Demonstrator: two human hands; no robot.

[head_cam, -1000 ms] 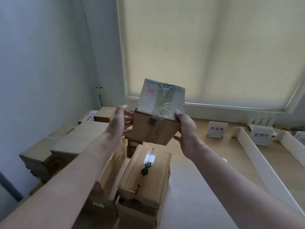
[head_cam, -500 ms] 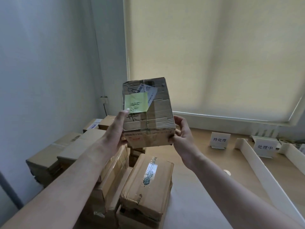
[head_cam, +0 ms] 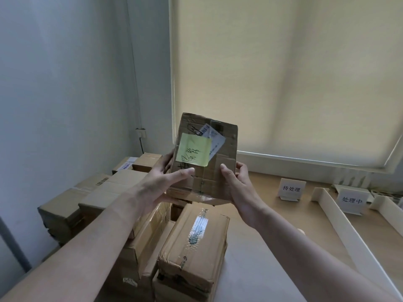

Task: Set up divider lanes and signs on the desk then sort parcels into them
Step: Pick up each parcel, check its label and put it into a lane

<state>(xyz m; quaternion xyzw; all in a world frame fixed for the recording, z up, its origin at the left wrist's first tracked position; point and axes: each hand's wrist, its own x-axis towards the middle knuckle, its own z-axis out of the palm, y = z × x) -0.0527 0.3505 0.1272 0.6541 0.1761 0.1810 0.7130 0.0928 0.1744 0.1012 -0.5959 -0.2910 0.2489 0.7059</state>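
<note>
While the desk [head_cam: 272,214] spreads toward four o'clock with a white divider [head_cam: 340,216] and two signs [head_cam: 291,189], stacked parcels [head_cam: 194,249] sit at seven o'clock; above them, left hand [head_cam: 161,184] and right hand [head_cam: 236,184] grip a cardboard parcel [head_cam: 209,173] bearing a green sticky note [head_cam: 193,152].

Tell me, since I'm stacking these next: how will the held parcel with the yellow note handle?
The parcel looks rigid: its flat cardboard faces hold shape. It is probably light, as the left hand and right hand hold it aloft by its edges. Its creased cardboard likely grips well.
</note>
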